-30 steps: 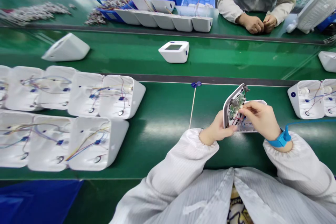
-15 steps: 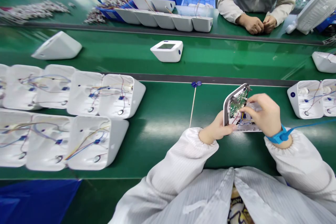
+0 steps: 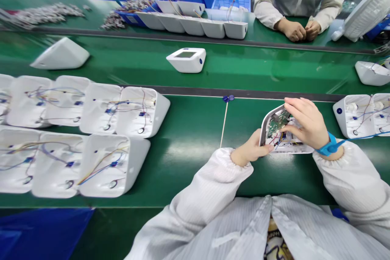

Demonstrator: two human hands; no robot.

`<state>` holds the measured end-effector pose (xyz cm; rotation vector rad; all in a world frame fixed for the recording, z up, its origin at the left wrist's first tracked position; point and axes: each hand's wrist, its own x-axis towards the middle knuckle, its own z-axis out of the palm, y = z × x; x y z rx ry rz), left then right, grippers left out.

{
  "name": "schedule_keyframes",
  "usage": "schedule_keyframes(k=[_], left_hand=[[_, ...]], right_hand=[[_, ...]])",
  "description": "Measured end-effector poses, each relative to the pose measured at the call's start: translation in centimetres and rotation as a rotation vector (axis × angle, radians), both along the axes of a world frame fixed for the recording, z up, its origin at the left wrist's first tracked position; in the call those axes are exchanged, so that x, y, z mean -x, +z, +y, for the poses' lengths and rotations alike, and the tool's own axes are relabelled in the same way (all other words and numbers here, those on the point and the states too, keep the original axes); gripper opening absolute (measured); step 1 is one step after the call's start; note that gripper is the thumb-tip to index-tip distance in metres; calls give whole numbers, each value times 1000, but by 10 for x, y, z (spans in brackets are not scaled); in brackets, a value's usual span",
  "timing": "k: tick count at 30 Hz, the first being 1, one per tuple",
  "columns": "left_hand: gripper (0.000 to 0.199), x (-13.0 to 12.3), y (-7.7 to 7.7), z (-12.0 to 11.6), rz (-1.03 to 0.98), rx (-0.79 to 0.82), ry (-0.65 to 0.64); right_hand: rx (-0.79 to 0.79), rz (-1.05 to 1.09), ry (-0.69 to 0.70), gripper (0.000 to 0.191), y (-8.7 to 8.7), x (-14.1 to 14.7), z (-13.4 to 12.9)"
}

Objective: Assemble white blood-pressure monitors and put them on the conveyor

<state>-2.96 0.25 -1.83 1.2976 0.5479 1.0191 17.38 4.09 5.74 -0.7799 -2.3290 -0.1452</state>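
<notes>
My left hand point(image 3: 250, 148) is closed on the lower left edge of a tilted device panel point(image 3: 263, 126), with the thumb across its bottom corner. A green circuit board point(image 3: 278, 124) sits on the panel's inner side, facing right. Behind and below it, a white housing point(image 3: 300, 149) with coloured wires inside rests on the bench. My right hand point(image 3: 310, 125), with a blue wrist strap point(image 3: 328, 146), grips the panel's upper right side: fingers over the top edge, thumb low near the board and wires. Part of the board is behind that hand.
Rows of open white housings point(image 3: 138, 111) with wires stand at left, more housings point(image 3: 356, 114) at right. A white device with a screen point(image 3: 187, 61) lies on the green conveyor. Across it, a co-worker's hands point(image 3: 300, 30) rest together. A strap cord runs right.
My right hand has moved from a pinch at the board and wires to the panel's top edge, its fingers now extended over it. The devices on the conveyor have shifted left.
</notes>
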Motion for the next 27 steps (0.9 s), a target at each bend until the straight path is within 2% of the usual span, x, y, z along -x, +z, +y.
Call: schedule_keyframes(k=[3,7,11,14,18,20,22,24,26,27], left_hand=[[39,6,14,5,89,-117,75],[24,17,32,6,233,-235,190],[27,19,35,4,338,-390,359],[32,16,34,3,393,-393,503],[40,7,36,0,426,-357,618],[44,4,36,-1,431,-337,666],[44,6,35,3,420,-318,653],[45,14,35,9,349,-358,520],[71,29,37,16,252,-426,353],[84,36,40,19,229,-435,316]], right_hand=[[39,71,-34,68,-4,-4,-2],[15,148,-202,76,-11,-12,-9],[7,188,-290,77,-12,-11,-21],[21,246,-309,76,-12,-5,-30],[265,437,-316,88,-13,7,-39],[398,523,-341,84,-13,12,-43],[461,552,-366,61,-12,14,-46],[443,572,-318,37,-11,15,-50],[359,590,-174,28,-11,16,-54],[301,571,-103,23,-12,17,-55]])
